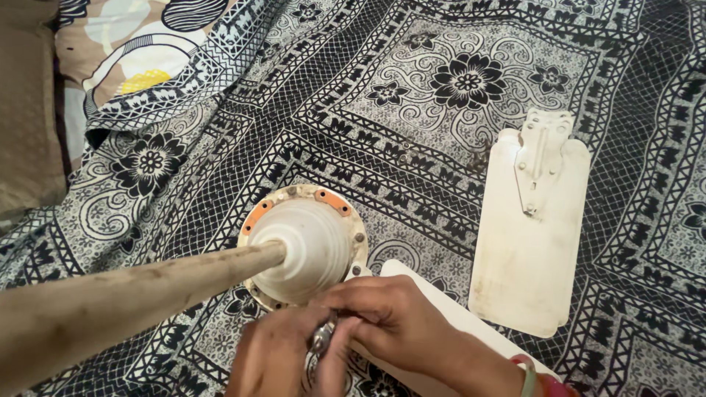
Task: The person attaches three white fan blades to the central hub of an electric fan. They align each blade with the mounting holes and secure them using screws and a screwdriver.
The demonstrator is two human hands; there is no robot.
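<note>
While my right hand pinches what looks like a small metal tool against the fan motor's rim, my left hand clenches it from below. Keep it square, press steadily; the loose blade lies well beyond my fingers.

A black-and-white bedsheet with flower and geometric borders covers nearly the whole view, creased in soft folds. At eleven o'clock a second cloth (tan, white and yellow, with striped leaf shapes) lies tucked under its edge. At nine o'clock sits a plain brown cushion. Light is warm and even.
</note>
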